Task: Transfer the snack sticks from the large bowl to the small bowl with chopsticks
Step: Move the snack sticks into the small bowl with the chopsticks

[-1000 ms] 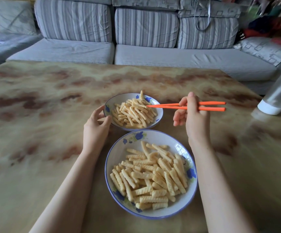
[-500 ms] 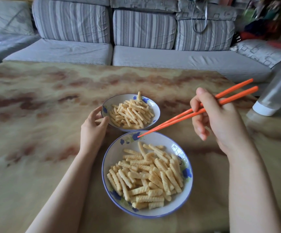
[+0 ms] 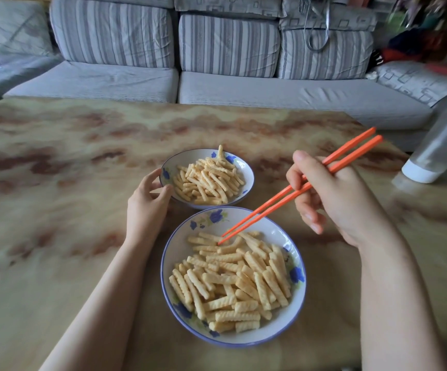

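Observation:
The large white bowl [image 3: 179, 253] with a blue rim and flowers sits near me, holding several ridged yellow snack sticks [image 3: 233, 282]. Just beyond it stands the small bowl [image 3: 241, 167], also heaped with sticks. My right hand [image 3: 332, 199] grips a pair of orange chopsticks [image 3: 283, 195]; their tips reach down onto the far sticks in the large bowl. No stick is lifted between the tips. My left hand [image 3: 146, 207] curls around the small bowl's left rim, thumb and fingers touching it.
The bowls stand on a marbled beige and brown table [image 3: 56, 210]. A translucent bottle with a white cap [image 3: 436, 153] lies tilted at the table's right edge. A grey striped sofa [image 3: 217, 76] runs along the far side.
My right hand has swung the chopsticks from over the small bowl back and down; their tips now touch the sticks in the large bowl. My left hand stays at the small bowl.

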Demonstrator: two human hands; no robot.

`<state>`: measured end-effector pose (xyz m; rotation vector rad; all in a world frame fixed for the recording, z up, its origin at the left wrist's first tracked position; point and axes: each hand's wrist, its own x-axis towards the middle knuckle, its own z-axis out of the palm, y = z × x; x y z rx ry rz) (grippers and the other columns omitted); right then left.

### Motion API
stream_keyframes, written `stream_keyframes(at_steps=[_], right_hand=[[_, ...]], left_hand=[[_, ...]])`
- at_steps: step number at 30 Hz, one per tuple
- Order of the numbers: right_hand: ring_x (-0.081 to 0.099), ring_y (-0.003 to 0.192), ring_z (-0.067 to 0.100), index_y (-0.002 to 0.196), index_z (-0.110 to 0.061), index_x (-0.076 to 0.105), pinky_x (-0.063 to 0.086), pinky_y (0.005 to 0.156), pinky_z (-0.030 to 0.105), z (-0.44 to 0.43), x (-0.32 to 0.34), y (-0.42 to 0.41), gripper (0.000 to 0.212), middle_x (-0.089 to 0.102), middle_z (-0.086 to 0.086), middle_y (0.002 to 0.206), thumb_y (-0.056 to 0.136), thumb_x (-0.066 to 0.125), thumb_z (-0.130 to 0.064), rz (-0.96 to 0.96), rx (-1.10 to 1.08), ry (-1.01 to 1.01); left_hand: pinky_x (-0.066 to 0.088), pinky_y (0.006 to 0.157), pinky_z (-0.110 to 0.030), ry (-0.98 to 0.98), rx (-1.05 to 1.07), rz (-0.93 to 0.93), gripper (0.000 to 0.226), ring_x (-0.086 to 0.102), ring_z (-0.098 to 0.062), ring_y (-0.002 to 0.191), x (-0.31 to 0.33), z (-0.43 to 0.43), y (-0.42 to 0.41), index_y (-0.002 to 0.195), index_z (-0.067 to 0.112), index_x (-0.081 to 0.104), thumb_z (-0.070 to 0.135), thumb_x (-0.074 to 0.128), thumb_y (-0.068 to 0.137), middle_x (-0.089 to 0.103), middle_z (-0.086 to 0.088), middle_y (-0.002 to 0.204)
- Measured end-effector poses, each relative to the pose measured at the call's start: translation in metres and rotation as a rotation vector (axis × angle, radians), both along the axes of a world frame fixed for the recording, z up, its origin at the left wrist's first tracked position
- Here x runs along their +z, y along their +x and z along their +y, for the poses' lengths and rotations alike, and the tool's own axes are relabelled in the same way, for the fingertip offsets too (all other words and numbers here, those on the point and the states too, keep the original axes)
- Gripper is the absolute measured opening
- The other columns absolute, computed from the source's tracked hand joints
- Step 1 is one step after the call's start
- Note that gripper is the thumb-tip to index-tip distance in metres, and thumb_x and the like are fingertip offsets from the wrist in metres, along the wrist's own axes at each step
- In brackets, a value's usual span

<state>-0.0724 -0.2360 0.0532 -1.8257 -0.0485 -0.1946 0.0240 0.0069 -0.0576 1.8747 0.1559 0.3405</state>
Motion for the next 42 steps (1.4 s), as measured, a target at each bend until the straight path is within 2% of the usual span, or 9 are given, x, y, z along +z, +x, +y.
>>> stream_keyframes(at_steps=[5, 11, 15, 23, 26, 31, 35, 40, 42], right_hand=[[0.032, 0.028, 0.020, 0.065, -0.011, 0.048, 0.027, 0.035, 0.017, 0.002, 0.000, 0.003, 0.045, 0.039, 0.005, 0.036, 0.100, 0.041, -0.036, -0.050, -0.072, 0.060], [0.032, 0.028, 0.017, 0.053, -0.021, 0.051, 0.024, 0.035, 0.019, 0.004, -0.001, 0.010, 0.050, 0.042, 0.004, 0.046, 0.102, 0.041, -0.028, -0.199, -0.176, 0.291], [0.035, 0.028, 0.014, 0.061, -0.015, 0.046, 0.024, 0.034, 0.019, 0.013, -0.003, 0.019, 0.043, 0.047, -0.003, 0.042, 0.103, 0.039, -0.023, -0.301, -0.300, 0.436], [0.045, 0.031, 0.018, 0.069, -0.013, 0.048, 0.032, 0.036, 0.021, 0.037, -0.036, 0.053, 0.041, 0.049, 0.000, 0.037, 0.104, 0.036, -0.030, -0.210, -0.311, 0.303], [0.048, 0.033, 0.020, 0.072, -0.013, 0.048, 0.032, 0.038, 0.022, 0.040, -0.044, 0.058, 0.039, 0.052, 0.003, 0.040, 0.104, 0.036, -0.029, -0.210, -0.249, 0.232], [0.051, 0.034, 0.021, 0.073, -0.012, 0.048, 0.033, 0.039, 0.022, 0.039, -0.045, 0.057, 0.037, 0.053, 0.005, 0.041, 0.105, 0.035, -0.027, -0.249, -0.241, 0.232], [0.049, 0.034, 0.021, 0.073, -0.012, 0.048, 0.031, 0.039, 0.024, 0.034, -0.036, 0.051, 0.038, 0.052, 0.003, 0.040, 0.105, 0.036, -0.028, -0.266, -0.256, 0.228], [0.039, 0.031, 0.020, 0.067, -0.014, 0.049, 0.028, 0.037, 0.021, 0.020, -0.017, 0.034, 0.041, 0.045, 0.002, 0.036, 0.103, 0.037, -0.029, -0.239, -0.267, 0.230], [0.034, 0.029, 0.019, 0.065, -0.014, 0.049, 0.025, 0.035, 0.019, 0.012, -0.009, 0.026, 0.042, 0.041, 0.001, 0.034, 0.103, 0.037, -0.027, -0.241, -0.232, 0.214]], left_hand=[[0.048, 0.068, -0.018, -0.005, -0.004, -0.007, 0.042, 0.065, -0.009, 0.069, 0.000, 0.000, -0.001, 0.130, 0.027, 0.058, 0.017, 0.056, 0.089, 0.065, 0.014, 0.091], [0.046, 0.062, -0.010, -0.004, 0.000, -0.008, 0.041, 0.063, -0.004, 0.067, 0.001, -0.001, -0.001, 0.129, 0.027, 0.058, 0.016, 0.056, 0.089, 0.066, 0.010, 0.094], [0.046, 0.066, -0.015, -0.003, -0.004, -0.016, 0.042, 0.063, -0.007, 0.067, 0.000, -0.001, 0.000, 0.130, 0.025, 0.058, 0.016, 0.056, 0.089, 0.067, 0.008, 0.094], [0.046, 0.067, -0.013, 0.006, 0.001, -0.012, 0.041, 0.065, -0.005, 0.069, 0.000, 0.000, 0.000, 0.129, 0.025, 0.058, 0.017, 0.056, 0.088, 0.065, 0.017, 0.087], [0.043, 0.057, -0.004, 0.006, 0.002, -0.014, 0.040, 0.060, 0.004, 0.056, 0.000, 0.000, 0.000, 0.128, 0.026, 0.058, 0.017, 0.056, 0.089, 0.066, 0.012, 0.091], [0.043, 0.056, -0.004, 0.005, 0.000, -0.017, 0.041, 0.061, 0.003, 0.055, 0.000, 0.000, 0.001, 0.129, 0.027, 0.058, 0.017, 0.057, 0.089, 0.068, 0.007, 0.098], [0.048, 0.064, -0.016, -0.002, -0.005, -0.011, 0.042, 0.065, -0.009, 0.064, 0.000, 0.000, 0.000, 0.130, 0.027, 0.057, 0.018, 0.056, 0.088, 0.069, 0.005, 0.100], [0.047, 0.061, -0.009, -0.008, -0.005, -0.012, 0.041, 0.061, 0.001, 0.055, -0.001, 0.000, 0.000, 0.129, 0.027, 0.057, 0.017, 0.056, 0.089, 0.068, 0.005, 0.100], [0.050, 0.067, -0.016, -0.017, -0.007, -0.013, 0.042, 0.064, -0.004, 0.060, -0.001, 0.000, 0.000, 0.130, 0.026, 0.057, 0.017, 0.056, 0.090, 0.068, 0.004, 0.102]])
